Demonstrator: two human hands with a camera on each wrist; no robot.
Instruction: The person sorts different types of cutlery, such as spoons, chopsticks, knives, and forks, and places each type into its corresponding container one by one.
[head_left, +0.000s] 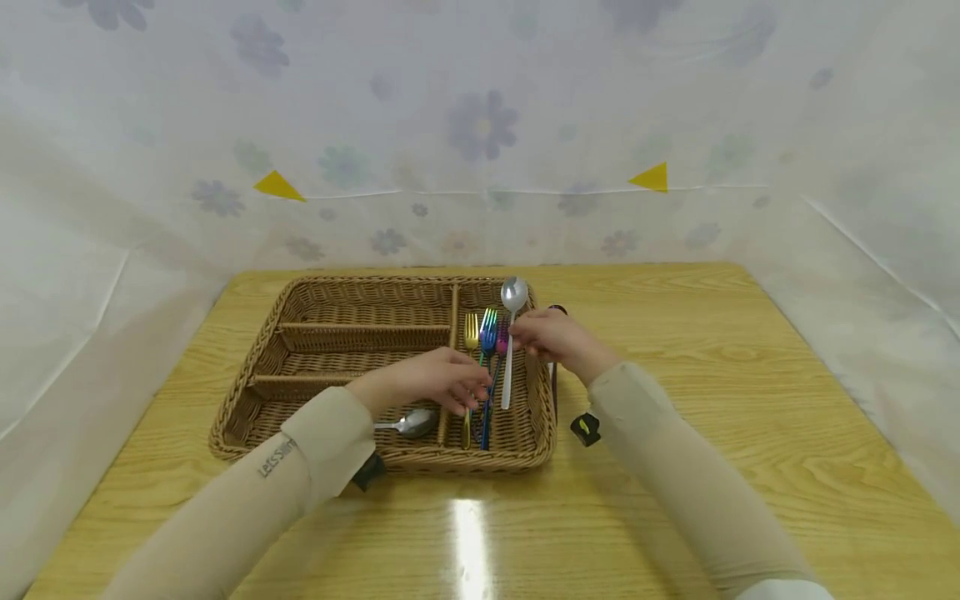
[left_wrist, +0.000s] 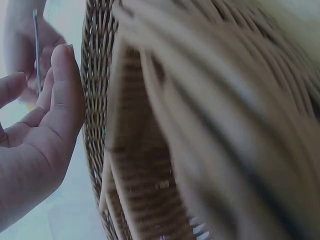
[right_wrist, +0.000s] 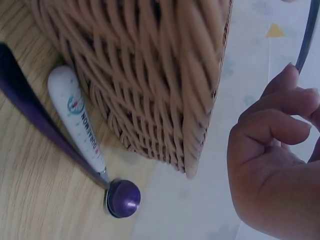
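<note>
My right hand (head_left: pixel 558 337) pinches a silver spoon (head_left: pixel 513 296) by its handle, bowl pointing away from me, over the right compartment of a wicker cutlery basket (head_left: pixel 487 460). Below lie several forks, among them a gold fork (head_left: pixel 471 331), a blue fork (head_left: pixel 488 339) and a pink fork (head_left: pixel 502 337). Reaching across the divider, my left hand (head_left: pixel 427 379) hovers over the fork handles with relaxed fingers and nothing in them. In the left wrist view its fingers (left_wrist: pixel 62 95) are spread. Another silver spoon (head_left: pixel 418 422) rests in the front left compartment, partly hidden by the left arm.
Against the basket's outer right side, a purple spoon (right_wrist: pixel 125 198) and a white-handled utensil (right_wrist: pixel 75 105) lie on the wooden table (head_left: pixel 720 375). Dividers split the basket's left part into three long compartments. A flowered curtain (head_left: pixel 420 108) encloses the back and sides.
</note>
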